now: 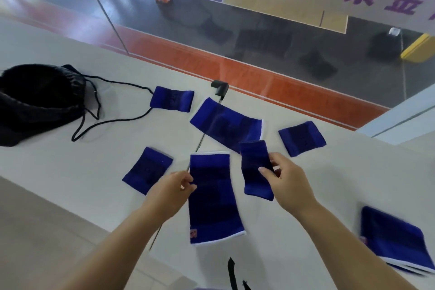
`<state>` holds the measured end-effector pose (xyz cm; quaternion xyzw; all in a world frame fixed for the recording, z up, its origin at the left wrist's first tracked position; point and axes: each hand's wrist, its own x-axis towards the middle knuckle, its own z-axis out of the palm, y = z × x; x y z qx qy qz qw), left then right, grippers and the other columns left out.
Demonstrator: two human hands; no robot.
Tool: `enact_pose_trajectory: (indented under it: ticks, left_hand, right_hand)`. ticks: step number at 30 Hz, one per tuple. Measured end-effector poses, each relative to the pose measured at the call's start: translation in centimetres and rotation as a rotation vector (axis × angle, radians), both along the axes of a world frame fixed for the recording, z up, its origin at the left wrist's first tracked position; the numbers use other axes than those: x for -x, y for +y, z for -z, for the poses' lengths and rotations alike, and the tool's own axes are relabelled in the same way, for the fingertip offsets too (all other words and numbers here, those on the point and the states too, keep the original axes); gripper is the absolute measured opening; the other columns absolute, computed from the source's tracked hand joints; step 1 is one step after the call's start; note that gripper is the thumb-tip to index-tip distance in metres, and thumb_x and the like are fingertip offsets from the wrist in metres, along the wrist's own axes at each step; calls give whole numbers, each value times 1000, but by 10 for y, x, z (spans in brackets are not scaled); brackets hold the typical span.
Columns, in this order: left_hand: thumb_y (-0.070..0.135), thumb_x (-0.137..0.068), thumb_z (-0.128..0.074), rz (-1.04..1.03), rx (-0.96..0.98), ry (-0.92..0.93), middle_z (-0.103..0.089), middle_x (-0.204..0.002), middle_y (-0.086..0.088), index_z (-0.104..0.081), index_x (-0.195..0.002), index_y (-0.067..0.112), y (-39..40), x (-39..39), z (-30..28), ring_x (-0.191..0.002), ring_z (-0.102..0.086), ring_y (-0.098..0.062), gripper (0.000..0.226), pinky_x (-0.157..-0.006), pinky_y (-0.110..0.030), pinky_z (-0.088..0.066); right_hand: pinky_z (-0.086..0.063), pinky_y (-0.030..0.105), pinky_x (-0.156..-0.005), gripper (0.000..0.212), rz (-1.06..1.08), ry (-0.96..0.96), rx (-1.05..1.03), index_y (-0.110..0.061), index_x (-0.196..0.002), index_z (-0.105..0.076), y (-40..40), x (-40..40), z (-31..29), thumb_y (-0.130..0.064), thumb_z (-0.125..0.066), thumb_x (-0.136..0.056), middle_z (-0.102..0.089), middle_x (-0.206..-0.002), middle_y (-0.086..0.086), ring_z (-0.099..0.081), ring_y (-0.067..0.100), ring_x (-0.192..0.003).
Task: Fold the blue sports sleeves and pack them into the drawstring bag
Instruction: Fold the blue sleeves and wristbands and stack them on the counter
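right hand (286, 180) pinching a small sleeve (256, 169) up to fold it, left hand (173, 187) loosely curled, empty, beside the long sleeve (213, 198), bag (35, 101) waiting far left

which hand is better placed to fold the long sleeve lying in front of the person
Left. The left hand touches the long sleeve's left edge, holding nothing, while the right hand already pinches a small sleeve.

The black drawstring bag (35, 103) is cut off by the left edge. The folded blue sleeves (395, 240) at lower right are motion-blurred and clipped by the right edge.
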<state>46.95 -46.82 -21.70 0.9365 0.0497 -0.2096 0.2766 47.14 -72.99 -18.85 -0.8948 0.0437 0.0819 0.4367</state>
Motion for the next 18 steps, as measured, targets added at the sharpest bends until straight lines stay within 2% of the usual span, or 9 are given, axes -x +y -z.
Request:
enact_pose_trajectory:
  ticks: [5,9,12,14,18]
  left_hand:
    - [36,-90,-59,-81,-45,-10,-66,-94,9,-64,-99,24,14,-2,4,-79,-61,-6,16,-70,-21,-51]
    - [36,-90,-56,-122,-100,-34,-64,-95,9,-65,-98,23,23,-17,0,-83,-60,-10,18,-69,-23,-46]
    - [38,-89,-55,-112,-153,-1,-65,-86,7,-64,-87,22,37,-39,-3,-79,-62,-17,18,-68,-33,-53]
    - [35,-90,-55,-81,-168,14,-66,-92,5,-64,-94,23,47,-59,-3,-86,-62,-18,16,-74,-33,-52]
    - [33,-91,-54,11,-161,-5,-62,-108,0,-62,-110,18,67,-112,-5,-97,-58,-20,25,-81,-30,-44]
  right_hand:
    - [-57,27,-75,20,-172,18,-40,-20,-111,-63,5,-15,1,-16,-59,-92,-68,-95,-8,-64,13,-87]
    - [-56,26,-76,22,-254,-23,11,-16,-113,-63,8,-36,1,-18,-60,-91,-66,-96,-6,-63,12,-86]
    - [-49,14,-70,19,-270,-38,43,-17,-110,-62,17,-50,-2,-18,-60,-91,-62,-93,-10,-61,6,-82]
    - [-45,11,-66,17,-269,-37,60,-18,-109,-62,26,-61,-4,-19,-59,-92,-60,-90,-13,-58,2,-79]
    - [-52,26,-80,23,-254,30,118,-20,-116,-60,51,-87,-6,-24,-55,-94,-63,-101,-8,-58,9,-87]
